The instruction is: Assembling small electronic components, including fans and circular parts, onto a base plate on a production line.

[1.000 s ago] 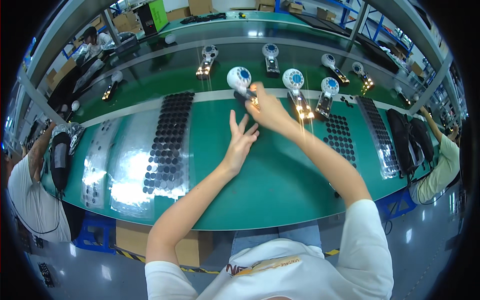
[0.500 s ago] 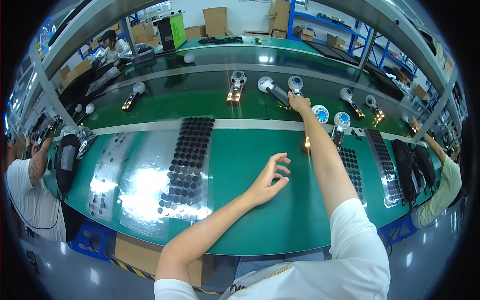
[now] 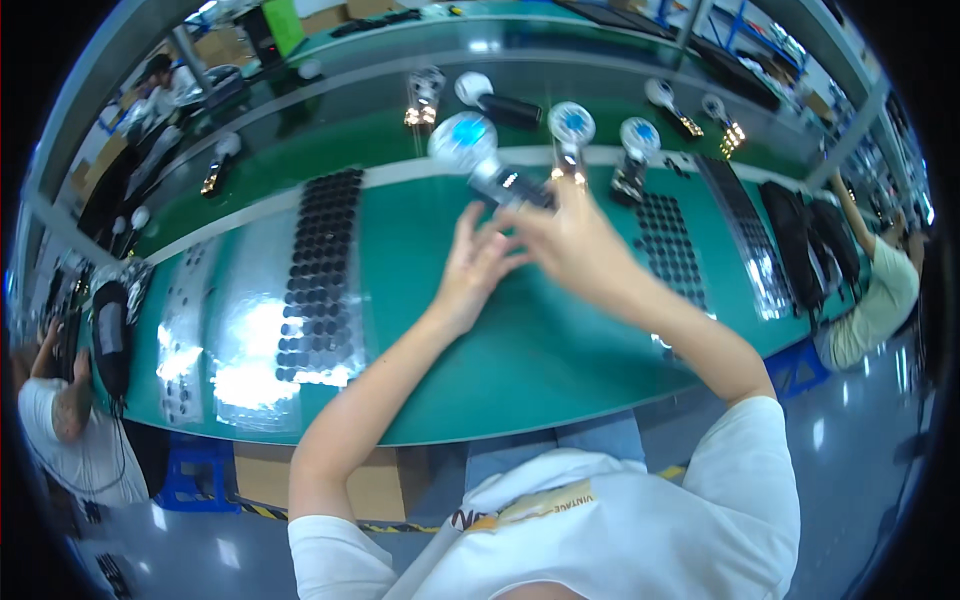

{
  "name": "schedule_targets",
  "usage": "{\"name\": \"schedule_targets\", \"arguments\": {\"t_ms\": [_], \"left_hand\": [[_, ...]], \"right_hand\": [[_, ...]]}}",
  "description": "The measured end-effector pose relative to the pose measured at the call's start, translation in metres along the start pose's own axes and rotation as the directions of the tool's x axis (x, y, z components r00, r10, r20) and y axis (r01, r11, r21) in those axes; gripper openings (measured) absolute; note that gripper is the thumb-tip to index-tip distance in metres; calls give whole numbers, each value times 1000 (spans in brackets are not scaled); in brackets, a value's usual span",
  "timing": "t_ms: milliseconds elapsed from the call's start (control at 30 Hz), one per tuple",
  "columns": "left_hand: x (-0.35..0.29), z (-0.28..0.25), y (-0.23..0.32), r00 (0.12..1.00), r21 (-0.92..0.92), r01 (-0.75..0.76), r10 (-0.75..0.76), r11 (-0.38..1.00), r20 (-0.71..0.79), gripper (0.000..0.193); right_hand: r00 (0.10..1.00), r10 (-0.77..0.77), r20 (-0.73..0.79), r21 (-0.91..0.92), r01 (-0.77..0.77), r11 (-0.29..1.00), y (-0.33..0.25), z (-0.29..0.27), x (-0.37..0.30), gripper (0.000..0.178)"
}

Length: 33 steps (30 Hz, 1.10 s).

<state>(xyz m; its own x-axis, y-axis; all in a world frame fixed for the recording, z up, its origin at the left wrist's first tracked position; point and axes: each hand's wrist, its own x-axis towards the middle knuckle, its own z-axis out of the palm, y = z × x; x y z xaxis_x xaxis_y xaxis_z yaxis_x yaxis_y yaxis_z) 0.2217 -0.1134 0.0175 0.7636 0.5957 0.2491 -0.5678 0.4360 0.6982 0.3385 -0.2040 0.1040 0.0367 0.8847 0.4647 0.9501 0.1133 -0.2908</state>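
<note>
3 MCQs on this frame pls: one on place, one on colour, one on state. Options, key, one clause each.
1. Where is the tray of black discs?
A. left of the hands
B. right of the hands
C. on the floor

2. What colour is the bench top?
A. white
B. green
C. red

3. What is the right hand doing?
A. resting flat on the bench
B. holding a round-headed light stick
C. hanging off the bench edge

Key: 1 A, the tray lies beyond the left hand on the person's left; 2 B, green all along; 3 B, fingers close on its dark handle.
</note>
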Motion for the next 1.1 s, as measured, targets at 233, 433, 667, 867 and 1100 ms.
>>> {"name": "schedule_targets", "arguments": {"t_ms": [233, 433, 667, 867, 1100], "left_hand": [[-6, 22, 7, 981, 438, 191, -178, 879, -70, 57], [-8, 29, 5, 978, 577, 193, -202, 793, -50, 62], [-14, 30, 5, 981, 596, 172, -190, 784, -34, 63], [-13, 29, 3, 981, 604, 167, -190, 779, -26, 65], [-12, 28, 3, 976, 562, 184, -216, 807, -9, 72]], "right_hand": [[997, 42, 67, 68, -46, 997, -15, -39, -110, 25], [779, 615, -124, 6, -619, 785, 32, -96, -210, 19], [845, 512, -155, 8, -518, 856, 28, -78, -244, 25], [828, 541, -145, 81, -535, 841, 25, -79, -253, 26], [798, 577, -173, 95, -569, 817, 23, -76, -251, 13]]}}
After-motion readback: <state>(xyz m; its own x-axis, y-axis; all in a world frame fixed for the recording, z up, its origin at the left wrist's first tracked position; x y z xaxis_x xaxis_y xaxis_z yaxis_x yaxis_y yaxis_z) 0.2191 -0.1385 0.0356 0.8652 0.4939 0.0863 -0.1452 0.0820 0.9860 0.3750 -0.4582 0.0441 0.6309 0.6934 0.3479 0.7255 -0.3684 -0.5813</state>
